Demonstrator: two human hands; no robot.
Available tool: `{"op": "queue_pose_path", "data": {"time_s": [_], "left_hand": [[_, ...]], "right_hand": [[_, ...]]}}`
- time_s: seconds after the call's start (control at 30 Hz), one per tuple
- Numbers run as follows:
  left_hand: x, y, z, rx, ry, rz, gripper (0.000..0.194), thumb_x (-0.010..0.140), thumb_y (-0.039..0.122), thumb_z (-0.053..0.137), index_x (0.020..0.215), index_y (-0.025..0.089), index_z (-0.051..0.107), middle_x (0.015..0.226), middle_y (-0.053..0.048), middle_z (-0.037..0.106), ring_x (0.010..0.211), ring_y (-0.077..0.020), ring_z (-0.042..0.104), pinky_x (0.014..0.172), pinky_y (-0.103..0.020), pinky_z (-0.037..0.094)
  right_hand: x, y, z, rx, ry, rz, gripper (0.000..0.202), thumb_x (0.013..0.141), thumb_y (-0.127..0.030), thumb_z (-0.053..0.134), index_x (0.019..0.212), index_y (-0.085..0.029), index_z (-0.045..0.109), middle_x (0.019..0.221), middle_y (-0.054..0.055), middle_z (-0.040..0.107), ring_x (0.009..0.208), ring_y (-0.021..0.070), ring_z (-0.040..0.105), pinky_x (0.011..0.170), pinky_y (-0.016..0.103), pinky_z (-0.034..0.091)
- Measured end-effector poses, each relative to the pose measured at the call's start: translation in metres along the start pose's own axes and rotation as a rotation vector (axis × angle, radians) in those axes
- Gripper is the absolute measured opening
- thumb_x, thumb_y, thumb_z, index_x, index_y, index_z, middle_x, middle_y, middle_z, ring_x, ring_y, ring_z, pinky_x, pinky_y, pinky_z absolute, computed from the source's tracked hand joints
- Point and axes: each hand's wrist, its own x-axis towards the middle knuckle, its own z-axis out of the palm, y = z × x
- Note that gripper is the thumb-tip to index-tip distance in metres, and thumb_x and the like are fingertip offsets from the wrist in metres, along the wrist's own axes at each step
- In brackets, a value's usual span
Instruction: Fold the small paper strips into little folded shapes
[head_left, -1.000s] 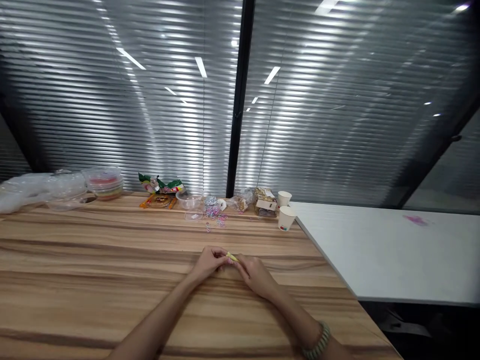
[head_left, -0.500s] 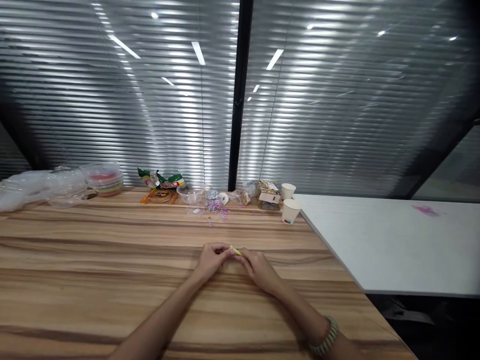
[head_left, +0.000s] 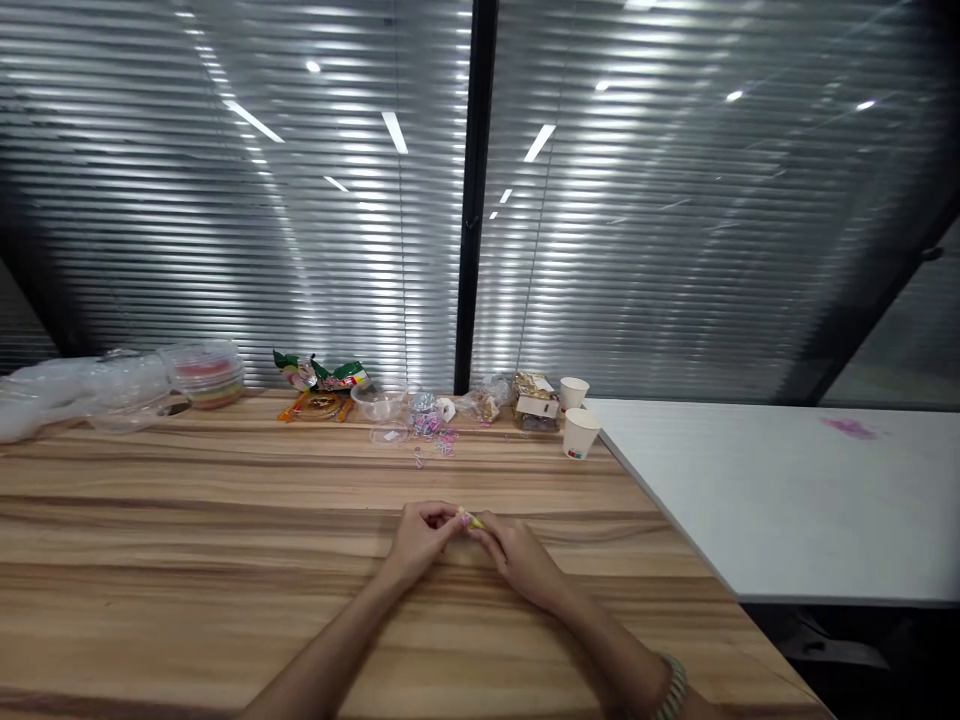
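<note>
Over the middle of the wood-grain table (head_left: pixel 225 560), my two hands meet around a small yellow stick-like object (head_left: pixel 475 521). My left hand (head_left: pixel 421 540) pinches its left end, where tiny pink and white bits show at the fingertips. My right hand (head_left: pixel 521 558) grips the right end, with a braided band on that wrist. What the small bits are is too small to tell. Beyond my hands lie scattered small pink and white pieces (head_left: pixel 445 442), beside a small jar (head_left: pixel 424 412) holding similar pieces.
Two paper cups (head_left: pixel 580 434) stand at the back right, near a boxed pack (head_left: pixel 535 402). A clear bowl (head_left: pixel 379 403), green snack bags (head_left: pixel 330 374), stacked lidded tubs (head_left: pixel 206 374) and clear plastic bags (head_left: pixel 60 392) line the back. A white table (head_left: pixel 795 500) adjoins at right.
The view has tilted slightly upward, so the table's things appear lower. Both hands keep hold of the yellow object, with little change in their pose.
</note>
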Motion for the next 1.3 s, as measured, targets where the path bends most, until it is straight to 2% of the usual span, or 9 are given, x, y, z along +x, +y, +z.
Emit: {"op": "queue_pose_path", "data": {"time_s": [0.13,0.5,0.7,1.07,1.3], "left_hand": [[0.002,-0.001,0.0,0.056,-0.001,0.035,0.029,0.067,0.039,0.06,0.062,0.011,0.068,0.056,-0.005,0.062,0.052,-0.0119,0.049,0.05,-0.02,0.034],[0.007,-0.003,0.001,0.068,-0.01,0.014,0.032,0.067,0.04,0.059,0.057,0.011,0.066,0.047,-0.001,0.052,0.047,-0.0086,0.037,0.046,-0.02,0.026],[0.008,-0.003,0.003,0.06,-0.028,-0.021,0.029,0.067,0.04,0.059,0.06,0.013,0.069,0.048,-0.001,0.054,0.046,-0.009,0.037,0.046,-0.02,0.027],[0.01,-0.007,0.008,0.108,-0.061,0.002,0.025,0.069,0.036,0.057,0.064,0.015,0.072,0.052,-0.003,0.057,0.05,-0.0111,0.041,0.048,-0.021,0.03],[0.01,-0.002,0.007,0.099,-0.054,-0.01,0.024,0.068,0.035,0.059,0.066,0.016,0.072,0.052,-0.003,0.058,0.05,-0.0114,0.042,0.049,-0.021,0.03]], "right_hand": [[0.001,0.002,-0.001,-0.035,-0.013,0.021,0.022,0.092,-0.026,0.034,0.091,-0.018,0.054,0.084,0.005,0.063,0.075,0.0168,0.058,0.065,0.023,0.038],[0.003,0.008,0.003,-0.077,-0.03,0.055,0.024,0.092,-0.027,0.032,0.094,-0.018,0.054,0.086,0.006,0.062,0.079,0.018,0.058,0.069,0.025,0.04],[0.001,0.01,0.002,-0.066,-0.034,0.064,0.025,0.092,-0.027,0.031,0.091,-0.018,0.054,0.084,0.006,0.062,0.078,0.0181,0.057,0.069,0.025,0.04],[-0.003,0.01,-0.004,0.001,-0.036,0.104,0.025,0.091,-0.027,0.033,0.09,-0.021,0.057,0.084,0.005,0.062,0.077,0.0178,0.058,0.071,0.026,0.042],[-0.005,0.012,-0.003,-0.007,-0.037,0.113,0.025,0.091,-0.027,0.033,0.094,-0.02,0.057,0.091,0.006,0.062,0.084,0.019,0.057,0.075,0.027,0.042]]}}
